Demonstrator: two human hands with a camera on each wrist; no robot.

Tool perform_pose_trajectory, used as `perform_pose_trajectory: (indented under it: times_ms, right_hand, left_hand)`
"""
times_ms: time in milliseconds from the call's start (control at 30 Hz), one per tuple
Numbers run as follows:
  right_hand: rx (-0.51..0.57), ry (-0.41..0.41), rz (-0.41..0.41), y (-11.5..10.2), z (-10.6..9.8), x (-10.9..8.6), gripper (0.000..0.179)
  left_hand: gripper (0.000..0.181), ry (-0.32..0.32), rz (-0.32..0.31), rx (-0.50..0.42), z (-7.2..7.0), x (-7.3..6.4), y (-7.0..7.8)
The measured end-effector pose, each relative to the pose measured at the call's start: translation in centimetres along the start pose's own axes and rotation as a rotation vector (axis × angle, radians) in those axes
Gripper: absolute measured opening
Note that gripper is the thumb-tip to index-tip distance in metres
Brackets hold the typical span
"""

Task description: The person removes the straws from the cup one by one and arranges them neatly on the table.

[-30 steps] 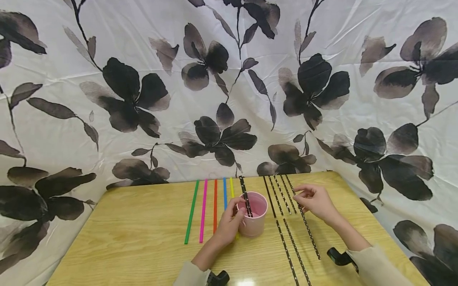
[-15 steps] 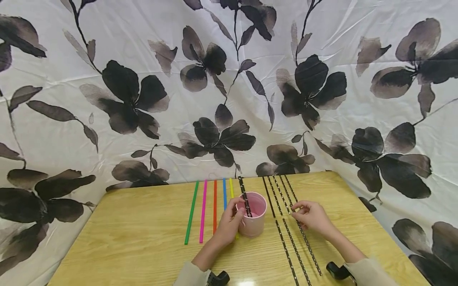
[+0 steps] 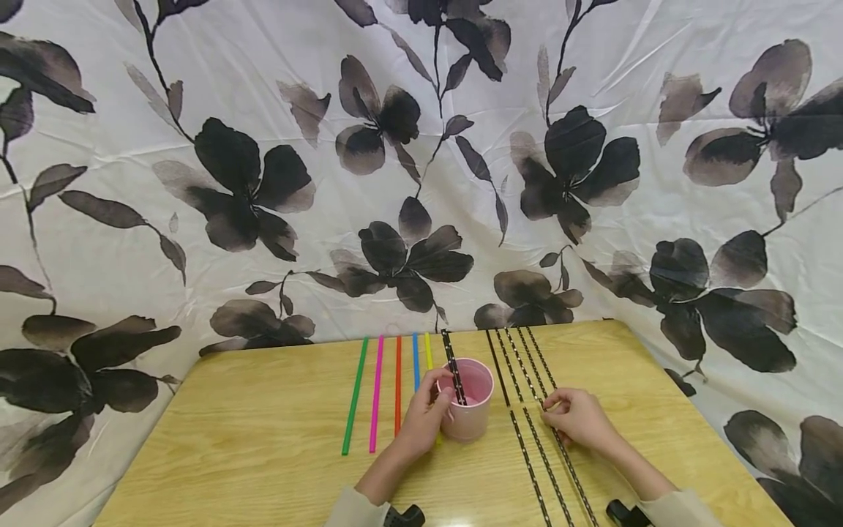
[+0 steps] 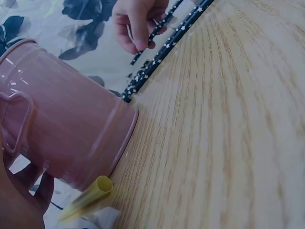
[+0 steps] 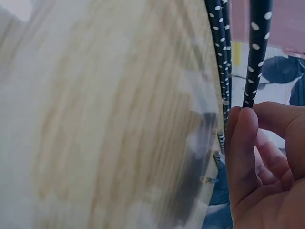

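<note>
My left hand (image 3: 421, 421) grips the pink cup (image 3: 474, 421) by its left side, where a looped handle shows in the left wrist view. Black patterned straws (image 3: 451, 359) stand in the cup, leaning back against its rim. To the right of the cup, my right hand (image 3: 579, 421) pinches a black straw with white dots (image 5: 259, 43) between thumb and fingertips. That straw lies low over the table, its near end pointing towards me. Beside it lie two more black patterned straws (image 3: 529, 468) in a front row. Behind them is a row of several black patterned straws (image 3: 498, 366).
Left of the cup, green (image 3: 356, 395), pink (image 3: 376, 395), red (image 3: 398, 388), blue (image 3: 416, 359) and yellow (image 3: 429, 351) straws lie side by side, some partly behind my left hand. The wooden table (image 3: 250, 424) meets a floral cloth (image 3: 316, 212) at the back.
My right hand has drawn the dotted straw towards me, out of line with the back row and alongside the front-row straws. My left hand stays on the cup.
</note>
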State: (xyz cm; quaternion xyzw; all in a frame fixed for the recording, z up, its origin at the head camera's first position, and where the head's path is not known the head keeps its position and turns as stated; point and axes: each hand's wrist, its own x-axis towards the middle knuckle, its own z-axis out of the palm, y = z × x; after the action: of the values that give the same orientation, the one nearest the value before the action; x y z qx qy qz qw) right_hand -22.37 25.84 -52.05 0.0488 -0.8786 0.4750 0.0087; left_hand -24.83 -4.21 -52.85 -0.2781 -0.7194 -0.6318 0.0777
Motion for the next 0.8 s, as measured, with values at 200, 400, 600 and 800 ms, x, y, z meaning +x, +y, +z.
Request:
perform_pose_trajectory:
  times_ms: [200, 400, 600, 800]
  right_hand:
    - [-0.015, 0.010, 0.011, 0.7, 0.3, -0.2, 0.019]
    - [-0.018, -0.018, 0.000, 1.2, 0.5, -0.3, 0.017]
    - [-0.010, -0.021, -0.003, 1.1, 0.4, -0.2, 0.013]
    - [0.016, -0.039, 0.011, 0.9, 0.4, -0.1, 0.015]
  left_hand:
    - [0.022, -0.018, 0.006, -0.021, 0.1, -0.2, -0.2]
    - [0.021, -0.012, -0.024, -0.016, 0.1, -0.7, -0.2]
    - [0.024, -0.042, -0.020, -0.025, -0.1, -0.6, 2.2]
    - [0.026, -0.047, -0.027, -0.013, -0.4, -0.5, 3.3]
